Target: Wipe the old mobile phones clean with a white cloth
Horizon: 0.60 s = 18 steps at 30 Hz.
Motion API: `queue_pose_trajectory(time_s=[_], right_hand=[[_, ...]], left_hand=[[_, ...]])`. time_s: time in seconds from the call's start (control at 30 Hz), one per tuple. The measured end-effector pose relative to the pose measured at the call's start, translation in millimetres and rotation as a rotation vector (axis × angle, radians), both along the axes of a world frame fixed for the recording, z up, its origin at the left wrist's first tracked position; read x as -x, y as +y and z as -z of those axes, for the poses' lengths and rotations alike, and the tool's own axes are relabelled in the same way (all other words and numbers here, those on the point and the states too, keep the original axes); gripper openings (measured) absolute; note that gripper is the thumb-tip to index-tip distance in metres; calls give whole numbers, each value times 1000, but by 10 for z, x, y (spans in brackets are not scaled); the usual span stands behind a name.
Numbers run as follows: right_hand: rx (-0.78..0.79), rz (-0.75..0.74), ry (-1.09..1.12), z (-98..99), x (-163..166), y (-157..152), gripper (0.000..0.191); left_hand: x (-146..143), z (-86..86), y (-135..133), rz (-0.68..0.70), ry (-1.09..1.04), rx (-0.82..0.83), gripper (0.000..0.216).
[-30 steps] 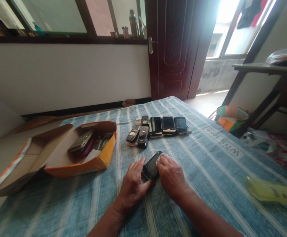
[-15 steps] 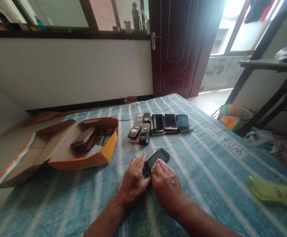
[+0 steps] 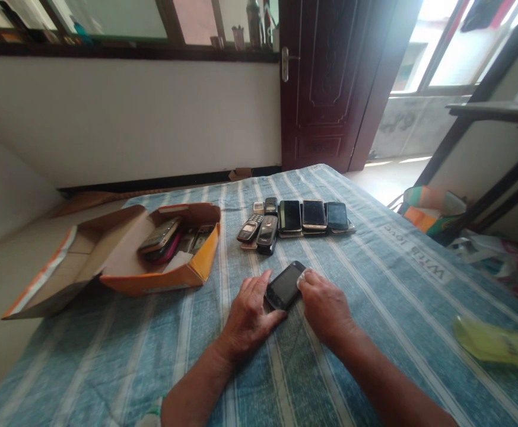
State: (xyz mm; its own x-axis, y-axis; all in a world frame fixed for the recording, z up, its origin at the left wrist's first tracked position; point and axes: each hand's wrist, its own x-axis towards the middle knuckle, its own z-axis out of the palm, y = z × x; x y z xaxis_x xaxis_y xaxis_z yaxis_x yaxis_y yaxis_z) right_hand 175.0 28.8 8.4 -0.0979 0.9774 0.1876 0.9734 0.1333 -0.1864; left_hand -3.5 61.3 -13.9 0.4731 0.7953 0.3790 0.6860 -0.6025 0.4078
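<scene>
A dark smartphone point(image 3: 284, 286) lies at a slant on the striped cloth, screen up. My left hand point(image 3: 250, 311) grips its near left end, thumb along the lower edge and fingers at the upper edge. Bunched in my right hand point(image 3: 326, 303) is a small white wipe point(image 3: 302, 277), pressed at the phone's far right edge; most of the wipe is hidden by the closed fingers. Beyond the hands, several phones stand grouped: a keypad phone point(image 3: 267, 232) at the left and a gold-rimmed smartphone point(image 3: 314, 215) among stacked ones.
An open orange cardboard box point(image 3: 156, 286) with several phones inside sits at the left, its lid folded outward. A yellow plastic packet point(image 3: 496, 345) lies at the right. Blue striped cloth point(image 3: 374, 296) covers the surface. A dark red door point(image 3: 325, 89) stands behind.
My right hand has slid the wipe from the phone's lower part to its far right edge, uncovering more screen. My left hand still holds the phone. The whole view has shifted slightly.
</scene>
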Motion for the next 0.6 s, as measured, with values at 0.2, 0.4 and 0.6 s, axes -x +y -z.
queue_pose_trajectory(time_s=[0.2,0.4,0.6], right_hand=[[-60,-47,-45,25,124,-73,21],[-167,-142,-80,141,305,-183,18],[-65,-133,-1,54,205,-128,22]], left_hand=[[13,38,18,16,-5,-35,72],[8,28,14,36,-19,-78,60],[24,59,23,49,-31,-63,64]])
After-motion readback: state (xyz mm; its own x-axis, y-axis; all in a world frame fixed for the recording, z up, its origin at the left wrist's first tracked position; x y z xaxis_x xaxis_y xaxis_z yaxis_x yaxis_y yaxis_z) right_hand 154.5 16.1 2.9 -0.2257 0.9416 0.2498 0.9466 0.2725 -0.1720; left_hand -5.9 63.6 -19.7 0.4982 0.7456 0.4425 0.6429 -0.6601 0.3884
